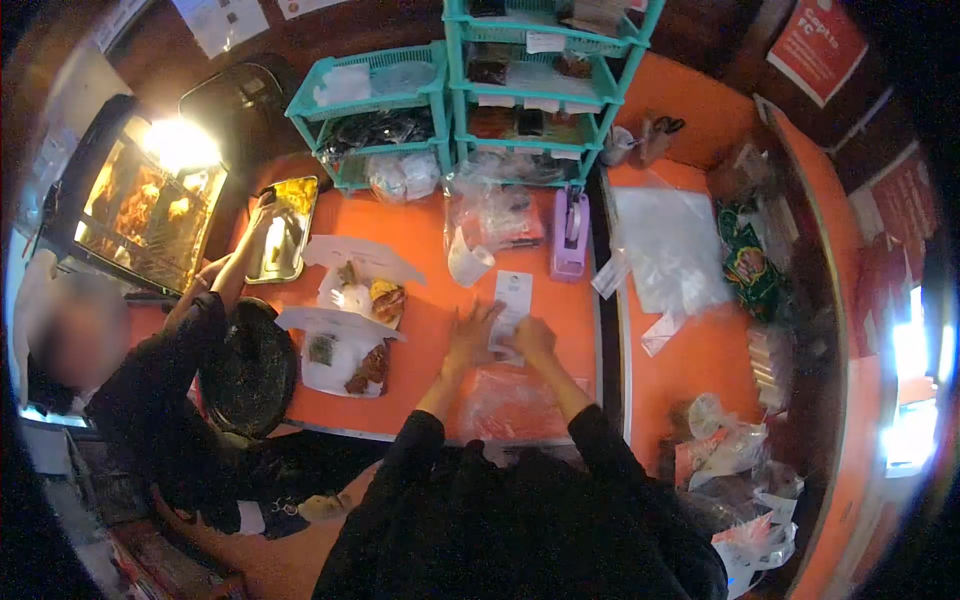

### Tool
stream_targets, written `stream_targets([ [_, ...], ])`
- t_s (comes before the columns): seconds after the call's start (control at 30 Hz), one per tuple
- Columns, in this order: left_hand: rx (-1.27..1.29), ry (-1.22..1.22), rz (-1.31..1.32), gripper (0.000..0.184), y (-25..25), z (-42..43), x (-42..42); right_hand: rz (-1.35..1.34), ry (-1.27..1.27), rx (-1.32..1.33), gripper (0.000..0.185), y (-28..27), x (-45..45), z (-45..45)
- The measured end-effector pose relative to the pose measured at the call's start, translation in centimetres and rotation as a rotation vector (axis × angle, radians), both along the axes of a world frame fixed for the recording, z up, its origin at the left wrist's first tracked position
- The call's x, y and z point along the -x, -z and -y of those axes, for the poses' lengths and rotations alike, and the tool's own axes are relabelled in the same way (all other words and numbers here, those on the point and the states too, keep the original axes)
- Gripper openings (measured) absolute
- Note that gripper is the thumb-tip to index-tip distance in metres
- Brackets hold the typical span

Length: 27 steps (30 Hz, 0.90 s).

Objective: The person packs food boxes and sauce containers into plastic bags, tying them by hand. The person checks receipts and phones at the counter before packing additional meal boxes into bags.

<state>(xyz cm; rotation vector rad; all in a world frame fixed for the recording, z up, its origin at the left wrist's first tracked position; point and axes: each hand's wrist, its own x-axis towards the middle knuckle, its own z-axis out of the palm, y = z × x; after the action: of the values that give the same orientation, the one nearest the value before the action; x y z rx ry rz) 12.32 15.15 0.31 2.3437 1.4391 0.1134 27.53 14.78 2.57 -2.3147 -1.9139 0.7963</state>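
Note:
A white printed paper slip (514, 292) lies on the orange counter in front of me. Flat against its left side, my left hand (470, 338) has its fingers stretched out. My right hand (534, 341) is closed over the slip's lower right part; whatever it may hold is hidden. Just below both hands, a clear plastic bag (515, 402) rests on the counter. A paper roll (469, 261) lies above my left hand. To the left stand two opened white food boxes, the upper box (345, 297) and the lower box (325, 375), each with food inside.
At left a co-worker's hand (262, 213) is at a metal tray (292, 262) beside a lit food warmer (150, 205). A round black tray (248, 370) sits nearby. Behind are green tiered racks (450, 110), a purple tape dispenser (569, 235) and, rightward, clear bags (670, 245).

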Motion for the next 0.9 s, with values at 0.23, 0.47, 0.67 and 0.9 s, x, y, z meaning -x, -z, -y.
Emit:
stream_targets([
  [0.23, -0.038, -0.032, -0.068, 0.105, -1.2, 0.1, -0.4, 0.069, -0.062, 0.027, 0.034, 0.8, -0.6, 1.1],
  [0.47, -0.111, -0.062, -0.028, 0.104, 0.9, 0.1, -1.3, -0.037, 0.029, -0.238, 0.026, -2.1, -3.9, 5.5],
  [0.67, -0.215, -0.172, 0.220, 0.087, -1.1, 3.3, -0.5, -0.474, -0.016, -0.425, 0.028, -6.1, -0.1, 2.2],
  [0.9, -0.431, -0.542, 0.375, 0.034, 3.7, 13.2, 6.1, -0.550, -0.655, -0.462, 0.054, -10.1, 15.1, -0.3],
])
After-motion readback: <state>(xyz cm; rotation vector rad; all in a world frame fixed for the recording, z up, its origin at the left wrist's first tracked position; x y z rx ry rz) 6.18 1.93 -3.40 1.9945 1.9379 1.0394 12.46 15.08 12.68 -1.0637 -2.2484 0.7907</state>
